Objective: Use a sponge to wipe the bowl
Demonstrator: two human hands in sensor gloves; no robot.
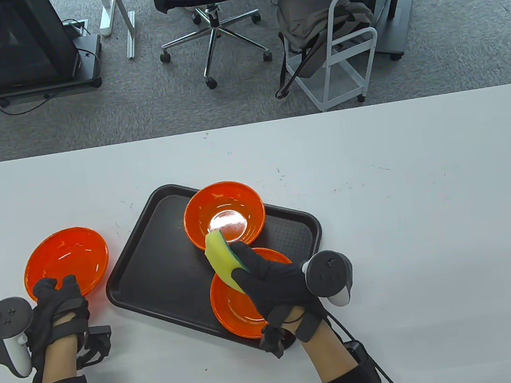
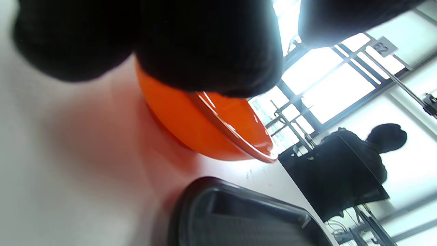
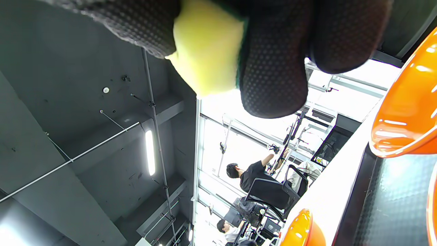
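Three orange bowls are in the table view. One bowl (image 1: 224,213) stands at the back of the black tray (image 1: 153,272), one bowl (image 1: 236,306) at the tray's front edge, and one bowl (image 1: 66,262) on the table left of the tray. My right hand (image 1: 268,280) grips a yellow and green sponge (image 1: 222,260) above the front bowl, its tip near the back bowl's front rim. The right wrist view shows the sponge (image 3: 208,58) held between gloved fingers (image 3: 273,75). My left hand (image 1: 59,300) rests on the near rim of the left bowl (image 2: 205,130).
The tray's corner (image 2: 232,218) lies close beside the left bowl. Bare white table (image 1: 431,224) lies to the right of the tray. Beyond the table's far edge stand an office chair (image 1: 211,12) and a white cart (image 1: 338,37).
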